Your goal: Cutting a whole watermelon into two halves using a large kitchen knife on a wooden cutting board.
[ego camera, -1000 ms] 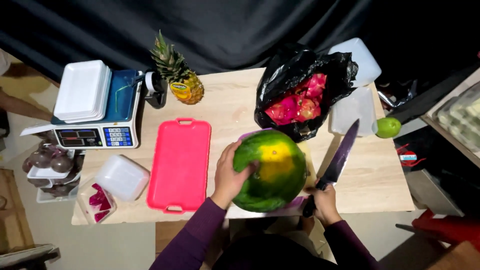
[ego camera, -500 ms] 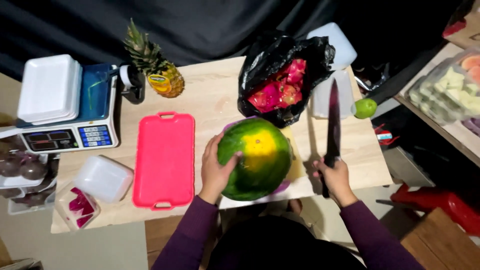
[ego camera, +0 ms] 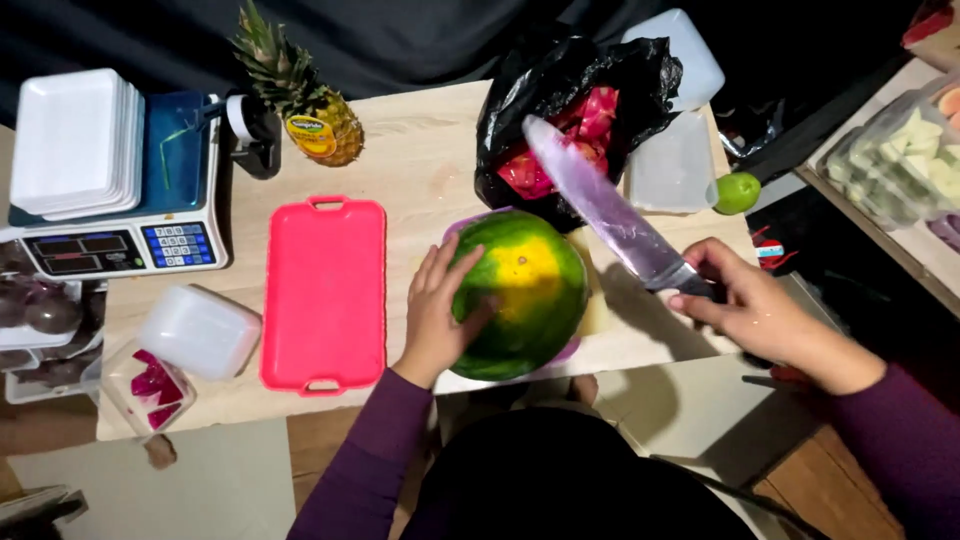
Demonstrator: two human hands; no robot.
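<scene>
Bare tabletop (ego camera: pixel 430 160) lay open at upper centre, between the pineapple (ego camera: pixel 300 95) and the black bag (ego camera: pixel 580 110). The pink tray (ego camera: pixel 323 290) filled the centre-left. The watermelon (ego camera: pixel 520 295) blocked the centre, and the raised knife (ego camera: pixel 610 215) crossed the gap toward the bag at right.

Person seen from above. Both arms in long purple sleeves, close-fitting, ending at the wrists. Left hand (ego camera: pixel 437 318) bare: no glove, ring or watch visible. Right hand (ego camera: pixel 762 312) likewise bare. Left sleeve shows soft folds near the elbow. Torso in dark, near-black clothing, plain, with no visible markings.
</scene>
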